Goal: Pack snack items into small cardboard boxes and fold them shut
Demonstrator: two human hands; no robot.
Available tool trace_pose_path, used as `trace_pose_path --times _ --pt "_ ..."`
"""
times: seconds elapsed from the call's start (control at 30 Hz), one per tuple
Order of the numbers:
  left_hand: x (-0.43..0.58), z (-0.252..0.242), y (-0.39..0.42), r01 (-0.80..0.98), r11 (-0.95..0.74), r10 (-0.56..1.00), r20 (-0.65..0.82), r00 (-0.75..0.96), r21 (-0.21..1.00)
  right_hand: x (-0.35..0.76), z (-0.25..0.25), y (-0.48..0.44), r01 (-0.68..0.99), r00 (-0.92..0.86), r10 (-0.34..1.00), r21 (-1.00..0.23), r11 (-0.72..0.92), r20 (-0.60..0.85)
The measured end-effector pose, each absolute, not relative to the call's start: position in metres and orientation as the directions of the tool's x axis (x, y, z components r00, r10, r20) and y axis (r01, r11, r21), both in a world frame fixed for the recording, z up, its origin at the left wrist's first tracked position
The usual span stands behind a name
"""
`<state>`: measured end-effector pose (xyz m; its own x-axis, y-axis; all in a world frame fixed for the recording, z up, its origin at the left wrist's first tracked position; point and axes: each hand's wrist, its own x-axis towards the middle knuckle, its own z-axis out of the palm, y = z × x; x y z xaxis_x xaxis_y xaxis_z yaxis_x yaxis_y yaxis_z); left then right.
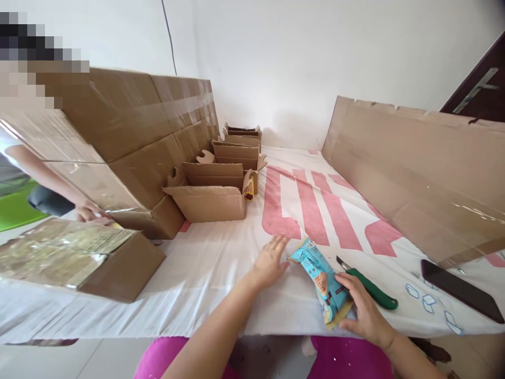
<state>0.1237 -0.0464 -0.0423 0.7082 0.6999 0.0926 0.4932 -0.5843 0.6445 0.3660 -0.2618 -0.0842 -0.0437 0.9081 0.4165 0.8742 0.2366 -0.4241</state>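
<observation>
A blue snack packet (321, 279) with yellowish ends and a biscuit-like picture lies aslant on the white tablecloth near the front edge. My right hand (365, 310) grips its lower right part, the fingers on the side edge and the thumb by the bottom end. On the cloth, just left of the packet's upper end, rests my left hand (272, 261), fingers stretched out and holding nothing. A green-handled utility knife (373, 289), its blade out, lies just beyond my right hand.
Open cardboard boxes (215, 202) stand in a row toward the wall, beside stacked cartons (130, 116). At left, another person's hand (87, 210) is near a taped carton (118, 276). A cardboard panel (414, 179) and a dark phone (461, 289) are at right.
</observation>
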Motion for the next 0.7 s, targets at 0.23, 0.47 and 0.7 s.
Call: trace_pose_path --times 0.23,0.47,0.7 --pt "0.133 -0.043 -0.067 0.344 -0.447 0.657 0.042 0.753 0.826 0.363 -0.097 -0.256 0.875 0.005 0.926 -0.451 0.179 0.378" --pt "0.154 -0.028 -0.01 0.385 -0.19 0.853 -0.042 0.521 0.903 0.39 -0.069 -0.15 0.564 0.427 0.86 -0.825 -0.011 0.28" --pt "0.193 -0.008 0.083 0.389 0.026 0.928 -0.167 0.332 0.921 0.412 -0.054 -0.007 0.556 0.453 0.862 -0.828 -0.075 0.226"
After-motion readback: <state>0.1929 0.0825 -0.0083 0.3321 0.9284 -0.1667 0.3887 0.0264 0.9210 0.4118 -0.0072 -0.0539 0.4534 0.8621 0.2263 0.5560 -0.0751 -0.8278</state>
